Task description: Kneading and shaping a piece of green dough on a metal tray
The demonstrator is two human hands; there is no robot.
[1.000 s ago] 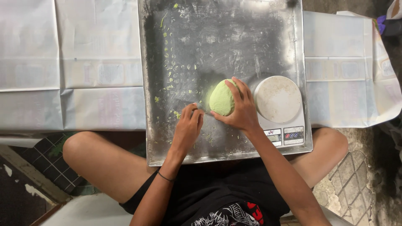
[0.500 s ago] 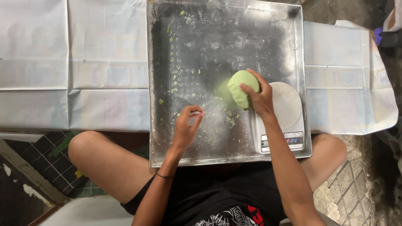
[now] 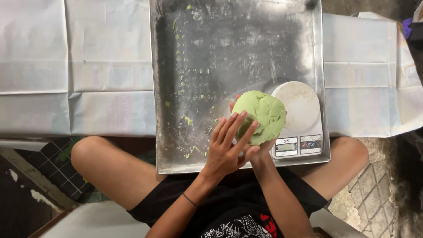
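Green dough ball (image 3: 260, 115): held above the near right part of a steel tray (image 3: 167, 88), cupped from beneath by the right hand (image 3: 260, 147) (mostly hidden), with the left hand (image 3: 227, 147) flat against its side, fingers spread. Likely soft, pliable, slightly tacky; best supported underneath. A white kitchen scale (image 3: 299, 117) sits just beside it

The dough (image 3: 261, 115) is a pale green, rounded lump with a matt, slightly creased surface. It is lifted off the tray (image 3: 229, 57), cupped from below by the right hand (image 3: 260, 147), with the left hand (image 3: 227, 147) pressed flat against its near-left side, just beside the scale (image 3: 302, 110).
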